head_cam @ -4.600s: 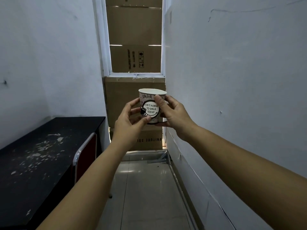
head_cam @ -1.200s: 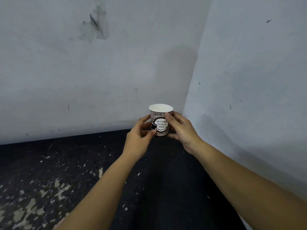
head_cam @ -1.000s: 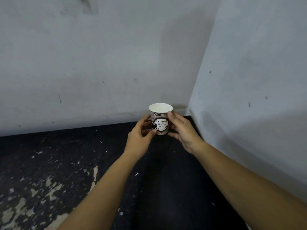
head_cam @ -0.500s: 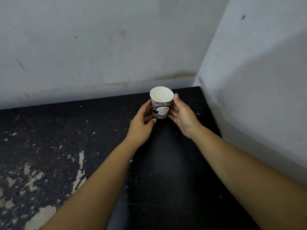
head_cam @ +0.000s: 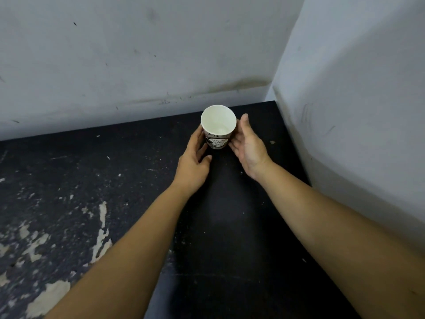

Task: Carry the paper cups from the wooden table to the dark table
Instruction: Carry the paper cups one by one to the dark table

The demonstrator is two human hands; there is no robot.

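Note:
A white paper cup with a black printed label stands upright and empty on the dark table, close to its far right corner. My left hand is at the cup's left side, fingertips against its wall and thumb lifted away. My right hand is at the cup's right side, palm turned toward it and fingers stretched out along the rim. Neither hand closes around the cup.
The dark table's surface is worn, with pale flaked patches on its left part. A white wall runs along the far edge and another white wall along the right edge.
The cup came down from mid-air onto the dark table near the corner. Both hands have loosened from their grip, the thumbs coming off the cup's front.

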